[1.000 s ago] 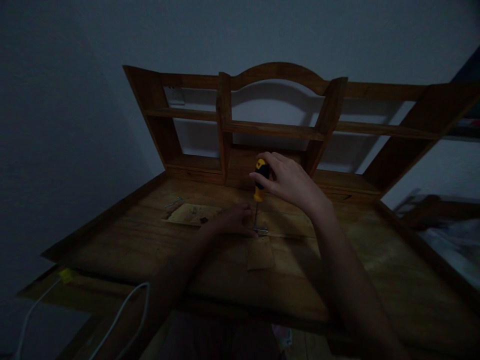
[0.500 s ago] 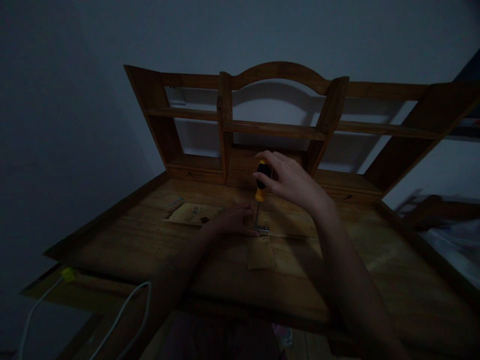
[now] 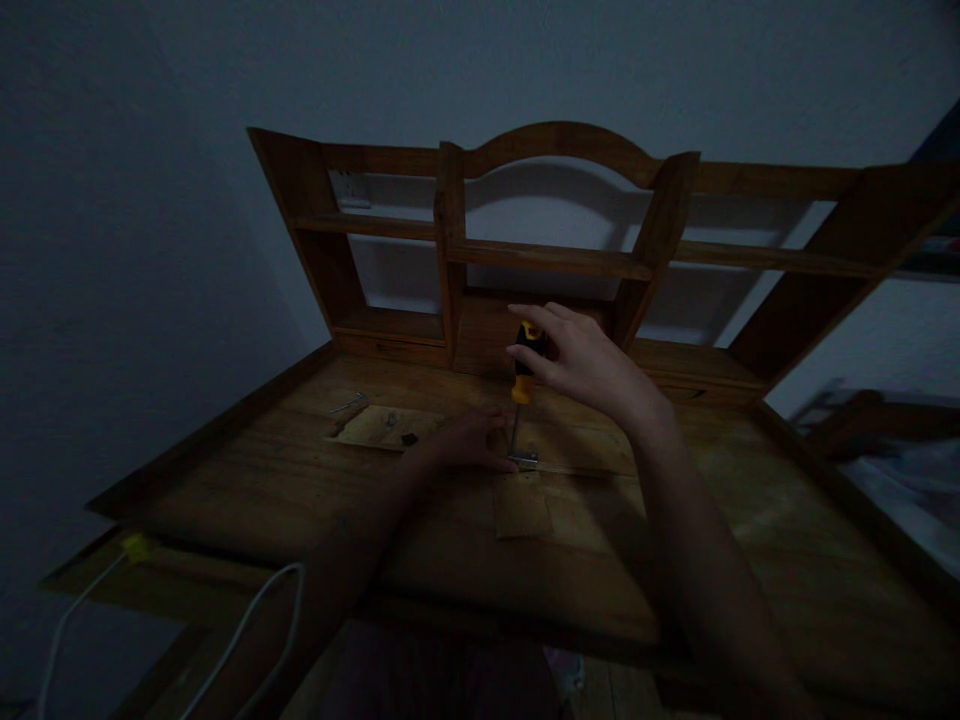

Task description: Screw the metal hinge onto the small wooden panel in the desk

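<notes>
The screwdriver point(image 3: 522, 388) sits, seemingly gripped, between the right fingers point(image 3: 537, 365).

The desktop point(image 3: 795, 540) at far right offers passage. A screwdriver point(image 3: 523, 388) bars the space beneath the right hand point(image 3: 581, 358); shelving point(image 3: 551, 258) stands behind.

Got wooden desk point(image 3: 750, 540) carrying shelf unit point(image 3: 547, 258) at back, flat board point(image 3: 369, 430) mid-surface, squarish piece point(image 3: 521, 507) nearer front, thin metal bits point(image 3: 348, 403) by board's left end.
</notes>
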`<state>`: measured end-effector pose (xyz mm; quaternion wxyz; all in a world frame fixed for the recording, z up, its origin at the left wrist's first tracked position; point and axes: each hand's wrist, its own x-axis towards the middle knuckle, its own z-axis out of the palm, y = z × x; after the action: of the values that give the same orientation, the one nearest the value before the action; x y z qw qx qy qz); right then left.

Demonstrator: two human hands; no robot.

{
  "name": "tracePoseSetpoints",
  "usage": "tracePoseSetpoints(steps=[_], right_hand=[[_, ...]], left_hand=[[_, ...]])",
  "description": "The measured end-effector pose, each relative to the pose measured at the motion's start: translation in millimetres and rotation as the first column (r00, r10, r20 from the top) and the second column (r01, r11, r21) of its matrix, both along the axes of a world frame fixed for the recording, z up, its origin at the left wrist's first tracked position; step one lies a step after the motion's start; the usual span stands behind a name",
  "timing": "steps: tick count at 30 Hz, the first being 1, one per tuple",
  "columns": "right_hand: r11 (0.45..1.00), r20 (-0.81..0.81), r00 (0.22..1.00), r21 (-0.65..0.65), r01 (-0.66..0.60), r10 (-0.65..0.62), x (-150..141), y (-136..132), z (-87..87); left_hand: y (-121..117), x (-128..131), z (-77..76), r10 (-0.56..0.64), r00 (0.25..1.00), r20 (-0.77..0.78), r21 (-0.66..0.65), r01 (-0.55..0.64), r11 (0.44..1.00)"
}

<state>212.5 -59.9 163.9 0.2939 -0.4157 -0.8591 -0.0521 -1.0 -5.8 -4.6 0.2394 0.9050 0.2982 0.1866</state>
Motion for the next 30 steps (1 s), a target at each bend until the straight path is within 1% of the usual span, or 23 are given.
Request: tracePoseSetpoints(steps=[3, 6, 10, 14, 17, 20, 24, 27, 30], right_hand=[[0.998, 0.010, 0.999, 0.024, 0.050, -0.051, 0.4, 0.6, -1.1], [0.997, 0.008, 0.997, 0.002, 0.080, -0.080, 1.0, -2.9, 1.5], [1.000, -0.008, 1.000, -0.021, 0.007, -0.007, 0.6, -8.2, 7.0], [0.999, -0.010, 0.999, -0.004, -0.040, 0.040, -0.3, -7.9, 7.0], [0.999, -0.003, 1.000, 0.023, -0.031, 0.031, -0.6, -5.1, 4.3], [0.999, 0.009, 1.000, 0.036, 0.012, -0.013, -0.9, -3.2, 2.2], [0.998, 0.017, 0.998, 0.013, 0.061, -0.062, -1.3, -3.9, 2.1], [0.999, 0.012, 0.999, -0.028, 0.035, -0.034, -1.1, -5.5, 3.3], [0.999, -0.008, 1.000, -0.034, -0.004, 0.004, -0.5, -5.7, 3.5]], left_hand=[[0.4, -0.1, -1.3, 0.005, 1.000, 0.012, -0.005, -0.005, 1.000], [1.4, 0.4, -2.1, -0.005, 1.000, 0.020, -0.014, 0.005, 1.000], [1.6, 0.6, -0.9, -0.005, 1.000, 0.001, -0.002, 0.005, 1.000], [0.2, 0.1, 1.1, -0.005, 1.000, 0.008, -0.011, 0.005, 1.000], [0.0, 0.0, 1.0, 0.000, 1.000, 0.010, -0.005, 0.000, 1.000], [0.4, -0.5, 0.1, -0.005, 1.000, 0.008, -0.008, 0.005, 1.000], [-0.3, -1.2, -0.3, 0.003, 1.000, -0.011, 0.005, -0.003, 1.000], [-1.1, -1.1, 0.0, 0.011, 1.000, -0.019, 0.009, -0.011, 1.000], [-0.6, -1.1, -0.7, 0.008, 1.000, -0.014, 0.011, -0.007, 1.000]])
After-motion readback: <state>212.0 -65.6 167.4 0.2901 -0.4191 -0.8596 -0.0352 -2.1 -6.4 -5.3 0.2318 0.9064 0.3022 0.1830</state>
